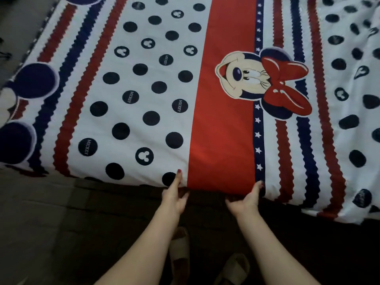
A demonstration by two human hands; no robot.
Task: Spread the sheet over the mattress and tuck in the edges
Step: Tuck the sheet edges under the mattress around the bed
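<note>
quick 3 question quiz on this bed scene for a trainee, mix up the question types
1. True or false: the sheet lies smoother on the left part of the bed than on the far right.
2. Multiple choice: where do the left hand and right hand sit? A) on the cartoon face print B) at the near edge, either side of the red band C) at the far left corner
3. Short answer: what stands on the floor between the forearms?

Key
1. True; the right part shows wrinkles.
2. B; the fingers reach under the near edge by the red band.
3. A pair of light sandals.
</note>
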